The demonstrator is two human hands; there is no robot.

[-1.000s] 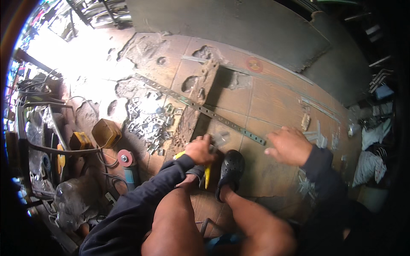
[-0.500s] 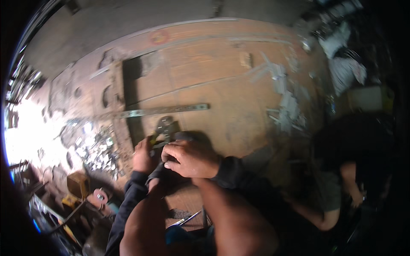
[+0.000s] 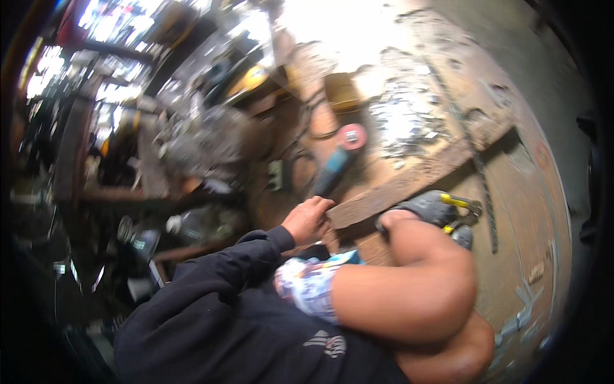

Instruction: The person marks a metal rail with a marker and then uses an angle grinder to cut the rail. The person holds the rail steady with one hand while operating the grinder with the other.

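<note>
Floor (image 3: pixel 521 221) with grinder (image 3: pixel 334 168) just beyond left grip (image 3: pixel 308 219)

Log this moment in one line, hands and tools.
left hand: at rear of grinder, grip unclear; right hand: out of view; wooden beam: beside grinder; yellow-handled tool: by shoe

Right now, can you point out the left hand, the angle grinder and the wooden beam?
Left hand (image 3: pixel 306 219): head view, middle of the hand.
Angle grinder (image 3: pixel 334 165): head view, teal body.
Wooden beam (image 3: pixel 409 179): head view, near mid-length.

Worn brown floor (image 3: pixel 508 192), harsh white glare (image 3: pixel 339 22) at the top, grey surface (image 3: pixel 547 83) right, dark frame (image 3: pixel 115 193) left.
</note>
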